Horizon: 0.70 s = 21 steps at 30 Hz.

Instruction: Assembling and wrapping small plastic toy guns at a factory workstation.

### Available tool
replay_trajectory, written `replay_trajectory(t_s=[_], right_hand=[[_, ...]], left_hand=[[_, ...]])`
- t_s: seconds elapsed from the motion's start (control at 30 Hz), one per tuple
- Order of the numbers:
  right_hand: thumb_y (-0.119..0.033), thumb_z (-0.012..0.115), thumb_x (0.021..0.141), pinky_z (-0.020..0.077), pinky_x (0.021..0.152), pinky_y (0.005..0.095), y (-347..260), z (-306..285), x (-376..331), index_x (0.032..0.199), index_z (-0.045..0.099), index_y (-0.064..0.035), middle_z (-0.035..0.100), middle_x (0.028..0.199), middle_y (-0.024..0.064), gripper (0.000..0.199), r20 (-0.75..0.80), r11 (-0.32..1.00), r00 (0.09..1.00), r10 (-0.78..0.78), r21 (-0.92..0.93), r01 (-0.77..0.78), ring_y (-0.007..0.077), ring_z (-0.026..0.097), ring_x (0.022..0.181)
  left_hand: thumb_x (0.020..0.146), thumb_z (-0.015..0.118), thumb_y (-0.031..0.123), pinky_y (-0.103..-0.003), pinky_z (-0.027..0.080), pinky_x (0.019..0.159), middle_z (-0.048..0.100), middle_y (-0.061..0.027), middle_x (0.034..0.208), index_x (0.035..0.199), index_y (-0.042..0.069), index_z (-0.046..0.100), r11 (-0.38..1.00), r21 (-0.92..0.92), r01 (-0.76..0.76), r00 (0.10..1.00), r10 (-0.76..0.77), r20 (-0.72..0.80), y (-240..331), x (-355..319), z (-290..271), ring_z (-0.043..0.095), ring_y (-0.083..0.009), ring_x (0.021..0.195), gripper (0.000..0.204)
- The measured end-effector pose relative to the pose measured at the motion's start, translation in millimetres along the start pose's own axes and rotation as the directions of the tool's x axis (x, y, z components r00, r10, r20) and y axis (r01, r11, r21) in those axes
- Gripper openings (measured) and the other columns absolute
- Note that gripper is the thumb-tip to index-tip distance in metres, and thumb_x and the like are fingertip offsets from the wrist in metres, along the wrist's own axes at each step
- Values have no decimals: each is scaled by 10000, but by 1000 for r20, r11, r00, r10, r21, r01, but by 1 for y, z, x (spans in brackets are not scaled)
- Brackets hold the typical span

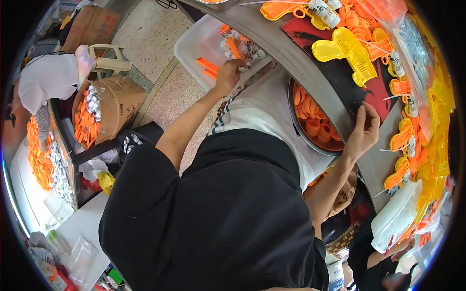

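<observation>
My left hand [229, 75] reaches over a white plastic bin [187, 41] at the upper middle, its fingers curled beside a long orange plastic piece [233, 49]. Whatever the fingers hold, if anything, is hidden. Other orange pieces [208, 67] and small white-and-grey parts lie in the bin. On the right, my right hand [366, 128] is at the edge of a black-and-red mat [352, 92], thumb and fingers bent together; anything between them is too small to make out. On the mat lies a yellow toy gun shell [345, 54], just beyond that hand.
In front of me a metal bowl [318, 150] of orange round parts sits partly under the grey table edge [310, 72]. Orange toy guns [400, 136] and yellow pieces [432, 160] crowd the right side. A cardboard box [116, 109] and a person [48, 80] are at the left.
</observation>
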State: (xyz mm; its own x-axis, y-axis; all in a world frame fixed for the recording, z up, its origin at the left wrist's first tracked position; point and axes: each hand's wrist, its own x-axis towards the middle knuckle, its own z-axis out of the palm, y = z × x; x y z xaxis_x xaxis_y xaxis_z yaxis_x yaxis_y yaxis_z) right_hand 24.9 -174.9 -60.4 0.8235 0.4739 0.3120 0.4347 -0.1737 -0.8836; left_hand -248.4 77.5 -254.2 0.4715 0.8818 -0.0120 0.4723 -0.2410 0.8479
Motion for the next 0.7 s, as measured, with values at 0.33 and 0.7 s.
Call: replay_trajectory(t_s=[0.33, 0.7], right_hand=[[-114, 682, 994, 473, 884, 230, -10, 5, -1, 1107, 721, 3, 697, 1033, 13, 168, 9, 999, 1000, 1, -32, -1, 83, 602, 949], [-108, 687, 987, 479, 870, 233, -9, 5, -3, 1095, 722, 4, 696, 1013, 11, 160, 8, 991, 998, -65, -115, 66, 82, 601, 932]], left_hand=[[845, 755, 197, -466, 549, 906, 714, -150, 1130, 1341, 128, 604, 661, 693, -289, 957, 177, 230, -46, 49, 12, 684, -366, 1049, 523], [765, 867, 233, -405, 544, 746, 727, -181, 992, 1239, 53, 662, 935, 312, -168, 979, 195, -57, 35, 30, -74, 711, -311, 833, 547]])
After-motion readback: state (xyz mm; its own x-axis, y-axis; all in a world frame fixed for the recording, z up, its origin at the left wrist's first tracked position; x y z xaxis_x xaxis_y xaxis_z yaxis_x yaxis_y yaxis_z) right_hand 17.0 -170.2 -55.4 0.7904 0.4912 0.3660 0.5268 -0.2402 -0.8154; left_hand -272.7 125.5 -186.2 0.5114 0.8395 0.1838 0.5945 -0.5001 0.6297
